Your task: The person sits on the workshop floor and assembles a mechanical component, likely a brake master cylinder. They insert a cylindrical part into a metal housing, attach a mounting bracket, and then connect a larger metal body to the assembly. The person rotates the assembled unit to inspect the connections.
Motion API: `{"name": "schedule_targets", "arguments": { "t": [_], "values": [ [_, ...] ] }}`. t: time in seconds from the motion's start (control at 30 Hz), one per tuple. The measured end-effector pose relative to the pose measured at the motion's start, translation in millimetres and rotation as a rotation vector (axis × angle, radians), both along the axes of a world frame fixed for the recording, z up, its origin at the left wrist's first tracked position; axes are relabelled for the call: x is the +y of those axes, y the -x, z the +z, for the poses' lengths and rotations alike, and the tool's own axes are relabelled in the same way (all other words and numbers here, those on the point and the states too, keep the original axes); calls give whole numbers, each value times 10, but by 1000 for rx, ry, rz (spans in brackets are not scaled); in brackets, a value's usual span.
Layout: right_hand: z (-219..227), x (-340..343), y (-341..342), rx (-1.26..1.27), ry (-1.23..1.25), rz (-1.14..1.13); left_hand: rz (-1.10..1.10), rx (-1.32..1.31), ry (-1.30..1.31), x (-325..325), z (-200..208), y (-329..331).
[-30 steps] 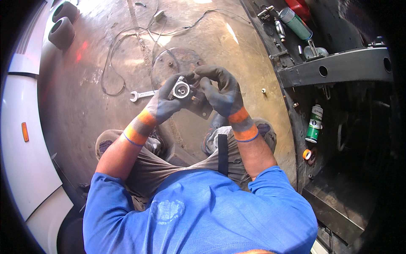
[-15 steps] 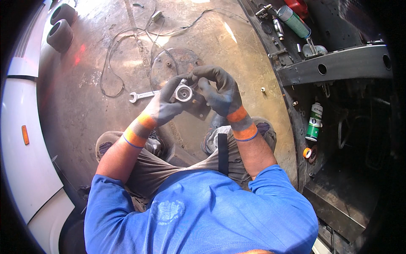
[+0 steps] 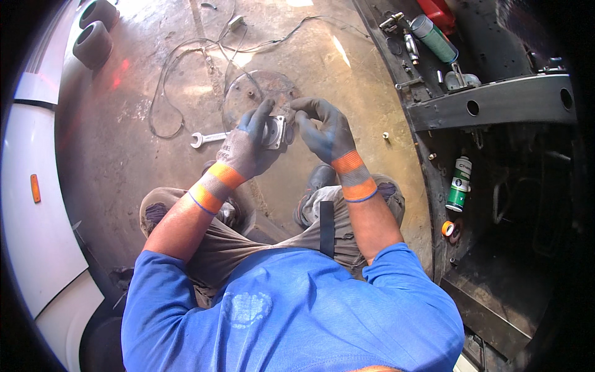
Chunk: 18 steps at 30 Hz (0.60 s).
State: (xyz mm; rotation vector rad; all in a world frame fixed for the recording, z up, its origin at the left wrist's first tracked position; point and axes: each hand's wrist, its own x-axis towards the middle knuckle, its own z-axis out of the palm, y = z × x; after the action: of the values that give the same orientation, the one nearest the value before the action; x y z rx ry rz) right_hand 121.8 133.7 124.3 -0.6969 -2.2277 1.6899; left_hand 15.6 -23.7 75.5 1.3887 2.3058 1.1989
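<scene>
In my gloved left hand (image 3: 248, 146) is a small metal housing (image 3: 274, 132), grey, with a squarish flange and corner holes. Fingers and thumb wrap its left side; the flange faces right. Just right of it, my gloved right hand (image 3: 328, 129) is raised with fingers bent and the thumb close to the forefinger. Whatever lies between those fingertips is too small to make out. Beneath the hands, a rusty round metal plate (image 3: 251, 84) lies on the floor. An open-ended wrench (image 3: 207, 138) rests left of my left hand, its other end hidden behind that hand.
Dark cables (image 3: 164, 87) loop across the concrete floor. Two dark cylindrical pieces (image 3: 93, 44) stand far left, near a white vehicle panel (image 3: 40, 198). On the right, a dark metal frame (image 3: 496, 99) holds a green-and-white spray can (image 3: 459, 184), an orange tape roll (image 3: 447, 228) and another can (image 3: 434, 38).
My left hand has turned the housing, so its flange side shows instead of the round bore. The right hand has moved slightly right, away from the housing.
</scene>
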Motion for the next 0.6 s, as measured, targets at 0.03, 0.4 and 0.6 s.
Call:
{"name": "schedule_targets", "arguments": {
  "t": [0.03, 0.4, 0.6],
  "values": [
    [-74, 31, 16, -29, 2, -2, 10, 1, 5, 7, 5, -2],
    [-384, 102, 55, -285, -245, 35, 20, -135, 29, -38, 37, 29],
    [-421, 103, 48, -368, -315, 119, 73, -191, 131, -4, 334, -26]
  ]
}}
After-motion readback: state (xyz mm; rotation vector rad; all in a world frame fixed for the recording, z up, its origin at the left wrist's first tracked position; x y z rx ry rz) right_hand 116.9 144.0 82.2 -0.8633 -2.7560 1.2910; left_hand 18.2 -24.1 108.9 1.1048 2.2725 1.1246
